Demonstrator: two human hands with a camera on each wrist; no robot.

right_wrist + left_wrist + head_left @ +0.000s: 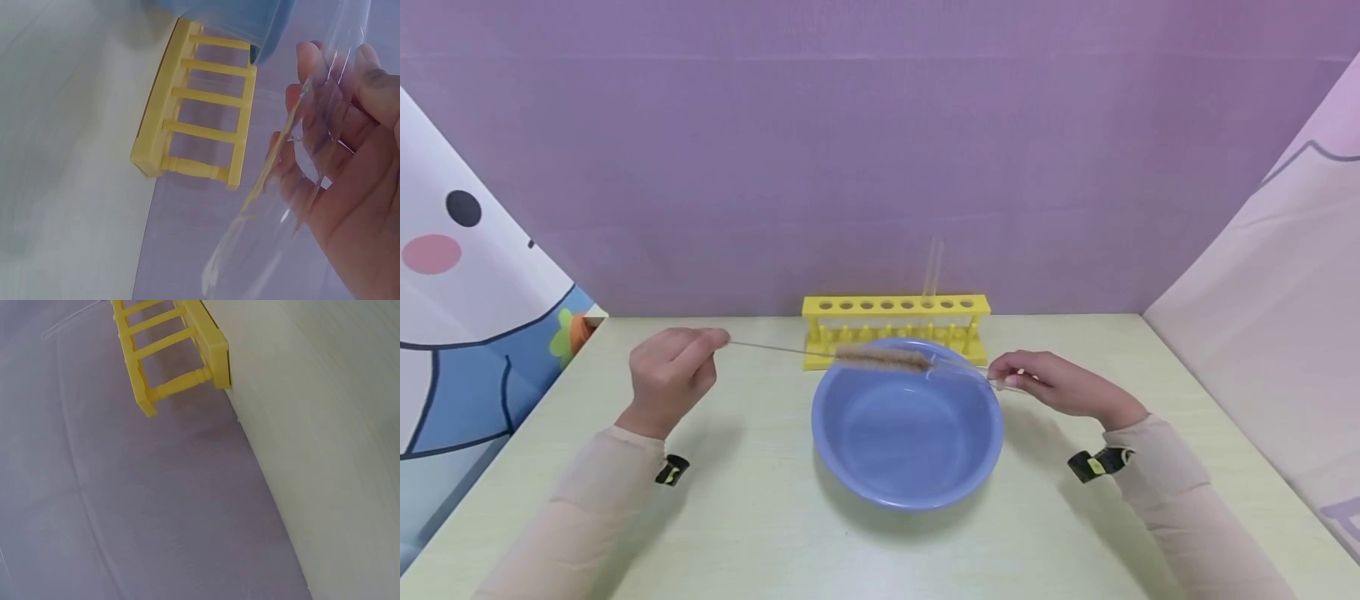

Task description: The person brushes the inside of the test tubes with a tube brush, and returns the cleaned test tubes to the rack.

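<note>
My left hand pinches the thin wire handle of a test tube brush at its left end. The brown bristles, blurred, lie level above the far part of a blue basin. On the right, my right hand holds a clear glass test tube between thumb and fingers, its mouth toward the brush. The brush tip is right at that mouth. In the right wrist view the wet-looking tube slants across the curled fingers. The left wrist view does not show the left hand.
Behind the basin a yellow test tube rack stands near the purple backdrop, with another clear test tube upright in it. The basin sits on a pale table and overlaps the rack's front in the head view.
</note>
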